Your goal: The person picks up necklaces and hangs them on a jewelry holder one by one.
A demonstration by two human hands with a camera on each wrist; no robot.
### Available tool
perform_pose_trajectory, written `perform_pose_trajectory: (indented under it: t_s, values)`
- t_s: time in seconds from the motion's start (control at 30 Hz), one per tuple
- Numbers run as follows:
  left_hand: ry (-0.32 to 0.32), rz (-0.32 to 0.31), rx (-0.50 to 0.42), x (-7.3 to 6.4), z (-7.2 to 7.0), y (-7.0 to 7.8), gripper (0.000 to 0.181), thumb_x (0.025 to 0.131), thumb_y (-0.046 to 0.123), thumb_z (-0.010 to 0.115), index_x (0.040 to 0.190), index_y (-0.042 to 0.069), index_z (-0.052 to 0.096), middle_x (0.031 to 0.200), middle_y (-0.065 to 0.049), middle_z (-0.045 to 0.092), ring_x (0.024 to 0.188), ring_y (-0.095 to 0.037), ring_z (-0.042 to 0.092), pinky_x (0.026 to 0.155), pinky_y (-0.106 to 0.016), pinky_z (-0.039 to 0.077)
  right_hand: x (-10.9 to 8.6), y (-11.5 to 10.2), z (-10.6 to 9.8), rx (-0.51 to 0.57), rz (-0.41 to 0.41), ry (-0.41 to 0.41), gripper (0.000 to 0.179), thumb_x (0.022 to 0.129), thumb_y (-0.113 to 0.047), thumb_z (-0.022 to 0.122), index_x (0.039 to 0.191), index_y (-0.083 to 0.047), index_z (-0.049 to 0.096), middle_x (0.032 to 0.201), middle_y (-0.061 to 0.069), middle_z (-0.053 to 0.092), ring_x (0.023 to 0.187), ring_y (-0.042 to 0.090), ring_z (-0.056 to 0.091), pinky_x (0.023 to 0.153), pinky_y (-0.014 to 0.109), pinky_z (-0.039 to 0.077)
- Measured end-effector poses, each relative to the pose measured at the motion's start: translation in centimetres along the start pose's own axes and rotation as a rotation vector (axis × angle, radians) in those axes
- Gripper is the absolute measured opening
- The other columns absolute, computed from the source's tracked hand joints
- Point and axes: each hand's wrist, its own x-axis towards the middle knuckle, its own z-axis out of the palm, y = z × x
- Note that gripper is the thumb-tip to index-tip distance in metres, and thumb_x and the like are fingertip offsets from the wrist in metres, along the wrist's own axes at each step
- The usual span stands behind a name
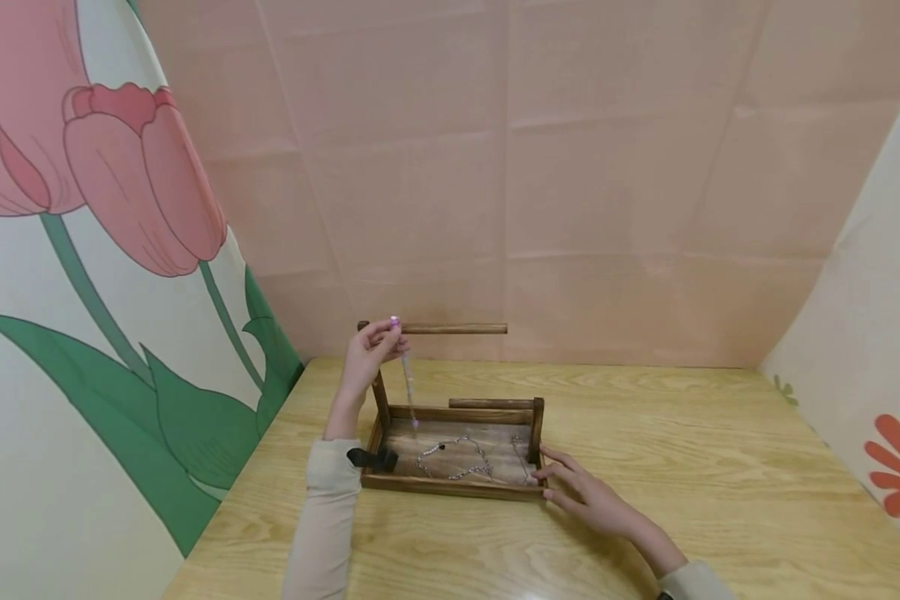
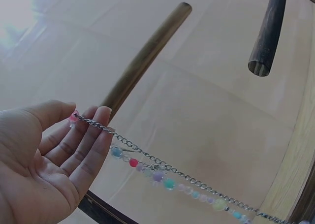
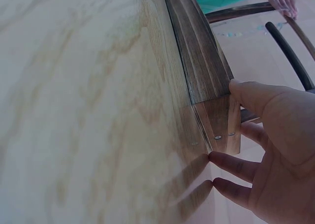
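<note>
My left hand [image 1: 363, 358] pinches one end of a beaded necklace [image 2: 170, 183] between thumb and fingers. Pastel beads and a silver chain hang down from it in a doubled strand. The hand is beside the upper bar [image 1: 453, 328] of a dark wooden jewelry stand; whether the necklace touches that bar is unclear. With fingers fairly straight, my right hand [image 1: 588, 498] touches the front right corner of the stand's tray [image 1: 453, 487]. In the right wrist view its thumb lies on the rim and its fingertips [image 3: 214, 156] meet the end.
Inside the tray lie a looped silvery necklace [image 1: 471, 473] and a thinner chain [image 1: 522, 458] at its right. A lower bar [image 1: 491, 403] extends left from the short right post. The stand sits on a light wood-grain table [image 1: 660, 433], with a pink cloth backdrop [image 1: 607, 183] behind.
</note>
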Motion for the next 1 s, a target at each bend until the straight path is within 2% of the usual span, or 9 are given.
perform_pose_trajectory:
  t_s: [0.1,0.2,0.37,0.47,0.7,0.87,1.0]
  values:
    - [0.001,-0.004,-0.010,-0.1,-0.1,-0.2,0.038,0.092,0.020,0.058,0.120,-0.006,0.053,0.090,-0.003,0.069,0.095,-0.041,0.063,0.085,-0.041,0.053,0.0,0.0,0.0,0.001,-0.001,0.000,0.026,0.095,-0.027,0.054,0.118,-0.016,0.058,0.146,0.016,0.033,0.117,0.043,0.048,0.084,0.062,0.045]
    - [0.013,-0.001,-0.020,-0.2,-0.1,-0.4,0.036,0.092,0.018,0.058,0.119,-0.005,0.054,0.093,-0.011,0.068,0.095,-0.043,0.062,0.085,-0.043,0.052,0.0,0.1,0.1,-0.002,-0.002,0.000,0.026,0.095,-0.027,0.054,0.117,-0.016,0.058,0.146,0.016,0.034,0.117,0.043,0.048,0.083,0.061,0.046]
    - [0.027,-0.002,-0.007,-0.2,-0.3,-0.6,0.035,0.093,0.019,0.058,0.118,-0.005,0.054,0.099,-0.021,0.066,0.087,-0.027,0.068,0.083,-0.040,0.054,-0.1,0.0,0.0,-0.004,-0.002,-0.003,0.026,0.095,-0.028,0.054,0.118,-0.016,0.058,0.146,0.016,0.033,0.118,0.043,0.048,0.084,0.061,0.046]
    - [0.037,-0.025,-0.020,-0.3,-0.2,-0.7,0.036,0.093,0.019,0.058,0.118,-0.005,0.054,0.099,-0.021,0.066,0.083,-0.019,0.068,0.081,-0.036,0.055,-0.1,-0.1,0.0,0.000,-0.003,-0.005,0.026,0.095,-0.027,0.053,0.118,-0.016,0.058,0.146,0.016,0.033,0.119,0.043,0.047,0.084,0.061,0.045]
    - [0.037,-0.041,-0.028,-0.5,-0.2,-1.1,0.037,0.094,0.023,0.055,0.117,-0.006,0.055,0.107,-0.035,0.058,0.083,-0.019,0.068,0.079,-0.034,0.056,0.0,0.0,0.0,-0.015,-0.010,0.001,0.025,0.095,-0.026,0.054,0.117,-0.016,0.058,0.145,0.016,0.034,0.117,0.042,0.048,0.083,0.059,0.047]
    - [0.024,-0.050,-0.025,-0.7,-0.2,-1.4,0.045,0.095,0.029,0.054,0.119,-0.009,0.053,0.107,-0.034,0.059,0.084,-0.019,0.068,0.082,-0.038,0.055,0.0,0.1,0.0,-0.009,-0.001,0.000,0.025,0.095,-0.027,0.054,0.117,-0.017,0.058,0.146,0.015,0.033,0.117,0.042,0.049,0.082,0.059,0.047]
    - [0.028,-0.053,-0.044,-0.8,-0.1,-1.5,0.044,0.094,0.030,0.054,0.117,-0.009,0.053,0.103,-0.028,0.062,0.081,-0.016,0.067,0.082,-0.039,0.055,0.0,0.2,-0.1,-0.004,0.005,-0.004,0.025,0.095,-0.027,0.054,0.118,-0.017,0.058,0.146,0.015,0.033,0.117,0.043,0.048,0.082,0.060,0.047]
